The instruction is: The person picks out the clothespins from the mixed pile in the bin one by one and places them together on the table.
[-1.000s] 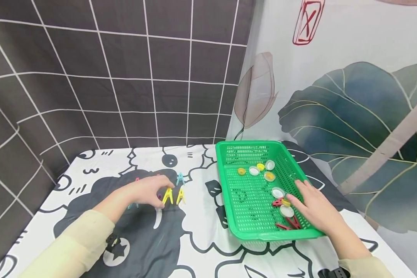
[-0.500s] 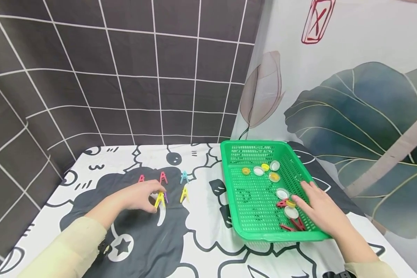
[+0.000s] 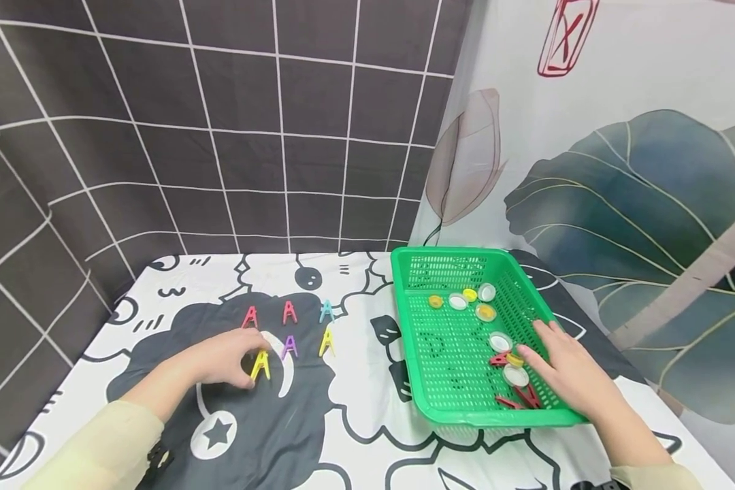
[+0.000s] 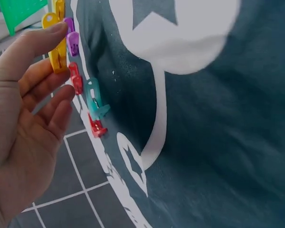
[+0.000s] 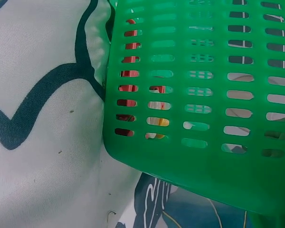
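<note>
Your left hand (image 3: 225, 358) pinches a yellow A-shaped plastic clip (image 3: 260, 366) between thumb and fingers, at the dark grey area of the printed cloth (image 3: 269, 415); contact between clip and cloth cannot be determined. A purple A-shaped clip (image 3: 289, 346) stands just beside it. Your right hand (image 3: 566, 371), fingers extended and gripping nothing, rests at the right side of the green perforated plastic basket (image 3: 496, 417).

Clips (image 3: 327, 342), yellow, red, purple and light blue. Basket (image 3: 465, 416), green. Caps (image 3: 457, 301), white and yellow. Sleeves (image 3: 94, 446), cream. Tablecloth (image 3: 358, 374), white and dark grey, black-outlined cartoon print. Left backdrop (image 3: 239, 95), dark grey, white grid. Right backdrop (image 3: 508, 41), white, blue-green leaf print.
</note>
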The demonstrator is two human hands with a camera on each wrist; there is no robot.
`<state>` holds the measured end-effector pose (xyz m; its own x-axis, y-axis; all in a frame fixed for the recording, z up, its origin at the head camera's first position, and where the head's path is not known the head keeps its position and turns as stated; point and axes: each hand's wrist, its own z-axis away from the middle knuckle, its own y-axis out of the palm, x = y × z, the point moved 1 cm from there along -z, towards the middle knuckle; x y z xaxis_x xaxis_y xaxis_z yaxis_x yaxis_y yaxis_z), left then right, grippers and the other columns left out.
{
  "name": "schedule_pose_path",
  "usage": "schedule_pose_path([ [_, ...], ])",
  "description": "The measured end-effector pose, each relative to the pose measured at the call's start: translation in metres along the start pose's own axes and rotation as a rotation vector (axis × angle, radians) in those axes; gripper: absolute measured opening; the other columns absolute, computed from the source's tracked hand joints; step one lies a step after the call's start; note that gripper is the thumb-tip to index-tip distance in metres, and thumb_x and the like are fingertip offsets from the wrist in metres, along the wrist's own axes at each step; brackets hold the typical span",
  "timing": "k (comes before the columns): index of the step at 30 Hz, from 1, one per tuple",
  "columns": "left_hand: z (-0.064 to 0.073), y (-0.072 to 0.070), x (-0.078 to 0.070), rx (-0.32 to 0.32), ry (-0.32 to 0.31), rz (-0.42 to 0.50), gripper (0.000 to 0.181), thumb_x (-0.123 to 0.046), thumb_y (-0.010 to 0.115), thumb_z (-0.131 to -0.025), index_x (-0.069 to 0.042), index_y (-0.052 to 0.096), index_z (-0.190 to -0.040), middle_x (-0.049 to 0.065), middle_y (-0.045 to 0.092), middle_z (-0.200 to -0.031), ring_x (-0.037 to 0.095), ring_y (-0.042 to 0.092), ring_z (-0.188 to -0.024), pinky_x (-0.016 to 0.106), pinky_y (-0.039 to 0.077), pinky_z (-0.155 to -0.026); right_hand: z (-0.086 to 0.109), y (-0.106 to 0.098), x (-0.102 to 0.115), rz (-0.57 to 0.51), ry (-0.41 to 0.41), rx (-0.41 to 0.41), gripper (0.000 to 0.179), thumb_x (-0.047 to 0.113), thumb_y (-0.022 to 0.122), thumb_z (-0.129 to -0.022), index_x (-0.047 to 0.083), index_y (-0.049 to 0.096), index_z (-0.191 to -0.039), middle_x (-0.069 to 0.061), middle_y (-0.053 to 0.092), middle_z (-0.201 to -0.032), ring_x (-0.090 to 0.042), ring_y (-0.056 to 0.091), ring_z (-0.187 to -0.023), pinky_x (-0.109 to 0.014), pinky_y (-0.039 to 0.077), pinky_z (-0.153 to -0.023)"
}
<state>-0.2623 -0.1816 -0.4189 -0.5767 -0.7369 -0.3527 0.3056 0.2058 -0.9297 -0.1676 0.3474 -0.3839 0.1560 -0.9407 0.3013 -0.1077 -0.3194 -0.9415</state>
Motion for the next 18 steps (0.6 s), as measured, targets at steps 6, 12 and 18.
schedule_pose_path([
  [6, 0.013, -0.003, -0.001, 0.015, -0.023, -0.039, 0.052, -0.022, 0.078, -0.061, -0.011, 0.064, -0.11, -0.003, 0.057, -0.105, 0.026, 0.054, -0.102, 0.047, 0.044, -0.087, -0.001, -0.001, 0.001, -0.004, -0.004, -0.004, 0.069, 0.041, 0.043, -0.098, -0.014, 0.031, -0.138, -0.038, 0.03, -0.138, -0.055, 0.021, -0.129, -0.068, 0.02, -0.097],
  [12, 0.022, -0.002, 0.001, 0.046, -0.054, 0.024, 0.052, -0.021, 0.078, -0.061, -0.01, 0.064, -0.109, -0.003, 0.057, -0.107, 0.029, 0.053, -0.106, 0.05, 0.042, -0.09, 0.002, 0.001, 0.0, -0.01, 0.002, -0.002, 0.069, 0.041, 0.044, -0.098, -0.014, 0.032, -0.137, -0.038, 0.031, -0.138, -0.056, 0.023, -0.127, -0.069, 0.021, -0.096],
  [18, 0.032, 0.001, 0.008, 0.041, -0.067, 0.035, 0.052, -0.02, 0.079, -0.06, -0.011, 0.064, -0.109, -0.005, 0.056, -0.105, 0.027, 0.051, -0.106, 0.048, 0.042, -0.091, 0.002, 0.002, 0.0, -0.005, 0.001, -0.007, 0.068, 0.041, 0.044, -0.098, -0.014, 0.032, -0.137, -0.038, 0.031, -0.137, -0.055, 0.023, -0.127, -0.068, 0.021, -0.096],
])
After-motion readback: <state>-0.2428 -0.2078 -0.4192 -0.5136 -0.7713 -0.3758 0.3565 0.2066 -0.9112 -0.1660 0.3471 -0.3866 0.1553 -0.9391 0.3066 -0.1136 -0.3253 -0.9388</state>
